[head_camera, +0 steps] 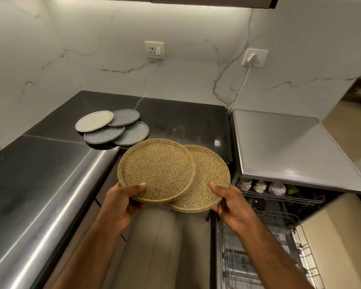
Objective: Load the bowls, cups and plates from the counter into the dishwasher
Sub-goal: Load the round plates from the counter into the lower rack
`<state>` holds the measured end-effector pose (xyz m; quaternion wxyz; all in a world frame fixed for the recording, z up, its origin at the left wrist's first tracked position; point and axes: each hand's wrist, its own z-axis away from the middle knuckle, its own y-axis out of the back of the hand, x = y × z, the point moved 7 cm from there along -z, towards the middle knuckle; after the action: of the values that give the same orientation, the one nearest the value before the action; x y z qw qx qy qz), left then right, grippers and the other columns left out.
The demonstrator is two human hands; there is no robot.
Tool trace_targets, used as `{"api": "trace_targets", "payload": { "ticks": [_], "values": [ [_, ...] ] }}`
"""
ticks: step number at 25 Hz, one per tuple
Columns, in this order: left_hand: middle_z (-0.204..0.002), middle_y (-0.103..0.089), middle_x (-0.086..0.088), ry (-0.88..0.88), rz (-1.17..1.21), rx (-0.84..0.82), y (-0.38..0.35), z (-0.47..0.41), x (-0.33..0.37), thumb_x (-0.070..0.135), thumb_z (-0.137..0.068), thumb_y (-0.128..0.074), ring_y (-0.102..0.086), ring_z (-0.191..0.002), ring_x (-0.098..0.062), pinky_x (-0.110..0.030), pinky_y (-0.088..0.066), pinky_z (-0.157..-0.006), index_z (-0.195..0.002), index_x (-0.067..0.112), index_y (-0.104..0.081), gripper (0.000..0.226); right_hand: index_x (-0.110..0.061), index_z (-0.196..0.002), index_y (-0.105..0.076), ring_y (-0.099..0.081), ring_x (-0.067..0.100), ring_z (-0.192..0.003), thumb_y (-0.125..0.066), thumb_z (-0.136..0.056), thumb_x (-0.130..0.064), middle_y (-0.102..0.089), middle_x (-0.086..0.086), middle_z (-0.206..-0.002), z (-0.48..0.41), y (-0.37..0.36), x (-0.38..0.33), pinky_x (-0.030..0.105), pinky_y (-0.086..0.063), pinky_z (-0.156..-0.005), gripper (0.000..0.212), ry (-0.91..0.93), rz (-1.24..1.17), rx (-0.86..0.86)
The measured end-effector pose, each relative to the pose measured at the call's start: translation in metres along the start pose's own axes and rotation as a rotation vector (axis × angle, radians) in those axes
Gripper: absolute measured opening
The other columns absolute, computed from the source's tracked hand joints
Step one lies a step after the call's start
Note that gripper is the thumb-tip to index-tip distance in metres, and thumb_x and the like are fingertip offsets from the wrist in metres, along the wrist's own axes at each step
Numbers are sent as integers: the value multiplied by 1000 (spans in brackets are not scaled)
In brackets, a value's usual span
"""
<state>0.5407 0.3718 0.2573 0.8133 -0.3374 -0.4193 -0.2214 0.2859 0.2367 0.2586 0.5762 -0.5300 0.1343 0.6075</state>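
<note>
Both forearms reached forward from the bottom of the view, bare and angled inward toward each other. The left hand (123, 202) was closed on the near rim of the upper speckled tan plate (156, 171), thumb lying flat across the top surface and the other fingers hidden beneath. The right hand (227, 202) gripped the near edge of the lower tan plate (208, 180) in the same way, thumb on top, fingers curled under. The two plates overlapped, the left one resting partly on top of the right one, and both were held roughly level in the air above the person's legs, in front of the counter's edge.

To the right and below the hands, the dishwasher's lower rack (265, 253) stood pulled out, its wire tines showing. Above it, the upper rack (279, 195) held several cups (258, 185) along its front, under a grey metal top (283, 147).

Farther back on the black counter (175, 119), four smaller plates lay in a loose overlapping cluster: one cream plate (94, 120) at the left and three grey speckled plates (131, 133) beside and behind it. On the marble wall beyond, an empty socket (154, 49) sat near the middle, and a white plug (253, 57) with its cable hanging down occupied a second socket to the right.
</note>
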Motion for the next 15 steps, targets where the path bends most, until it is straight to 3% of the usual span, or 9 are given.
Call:
{"api": "trace_targets", "payload": {
  "ticks": [4,10,12,15],
  "values": [
    [-106,-75,-16,63,23,-86,-32,26,-33,-4,-78,-71,-73,-88,-29,-34,-62,-62,-128,-1,-63,51,-4,-130,-59,-68,32,-115,-65,-92,-6,-71,13,-122,37,48,-11,53,-51,-101,38,27,45,68],
    [-91,-76,-10,82,-76,-147,-113,60,-85,-4,-85,-66,-73,-71,-21,-28,-54,-48,-117,1,-66,33,-3,-128,-60,-66,36,-116,-69,-87,-10,-72,14,-121,81,146,-34,61,-42,-109,43,78,92,147],
    [-95,-76,-12,66,-103,-135,-145,69,-104,-2,-86,-66,-73,-75,-23,-30,-56,-52,-118,0,-66,32,-6,-128,-61,-64,36,-118,-70,-85,-11,-72,12,-121,93,191,-43,63,-41,-108,44,92,100,177],
    [-108,-77,-15,15,-158,-49,-186,84,-136,2,-89,-67,-74,-93,-32,-46,-62,-76,-121,3,-66,33,-12,-125,-62,-68,28,-113,-67,-91,-8,-74,5,-117,110,261,-62,49,-54,-96,34,102,114,234]
  ]
}}
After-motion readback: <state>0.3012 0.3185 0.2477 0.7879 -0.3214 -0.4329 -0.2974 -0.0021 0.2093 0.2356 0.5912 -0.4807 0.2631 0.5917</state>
